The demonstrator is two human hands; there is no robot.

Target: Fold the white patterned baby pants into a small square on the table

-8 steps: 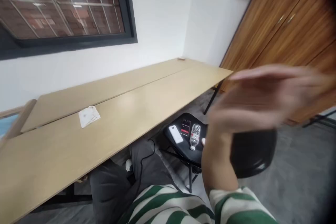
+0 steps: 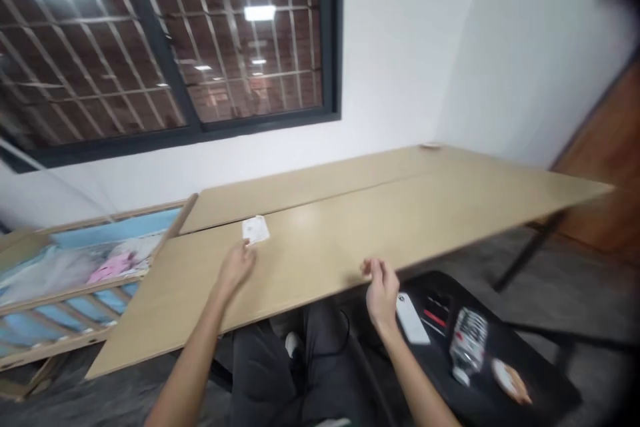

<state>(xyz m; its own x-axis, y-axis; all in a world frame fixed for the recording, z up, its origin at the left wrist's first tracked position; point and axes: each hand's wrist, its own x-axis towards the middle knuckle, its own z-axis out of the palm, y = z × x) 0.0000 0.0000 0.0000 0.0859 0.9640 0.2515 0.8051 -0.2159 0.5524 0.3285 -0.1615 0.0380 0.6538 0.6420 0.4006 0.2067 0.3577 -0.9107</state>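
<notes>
Fingers (image 2: 376, 269) of the right hand (image 2: 383, 297) are curled in above the near edge of the desk (image 2: 320, 260); those of the left hand (image 2: 237, 270) are bent also, a little farther in over the board. With this blur I cannot tell whether either hand grips something or only closes on itself. Beside the right wrist I have a black seat (image 2: 543, 373), and on it a white flat device (image 2: 413, 320), a dark phone (image 2: 437, 312) with a red bar, a clear bottle (image 2: 469, 341) lying down, and a pale brownish object (image 2: 510, 380). On the desk, just at the left fingertips, lies the white paper (image 2: 257, 228), its far edge close to the seam of the boards. Left of the desk I see a wooden cot (image 2: 65, 295) with blue lining (image 2: 143, 221) and a pink cloth (image 2: 111, 268). Behind everything are the white wall (image 2: 400, 47) and a barred window (image 2: 250, 60).
</notes>
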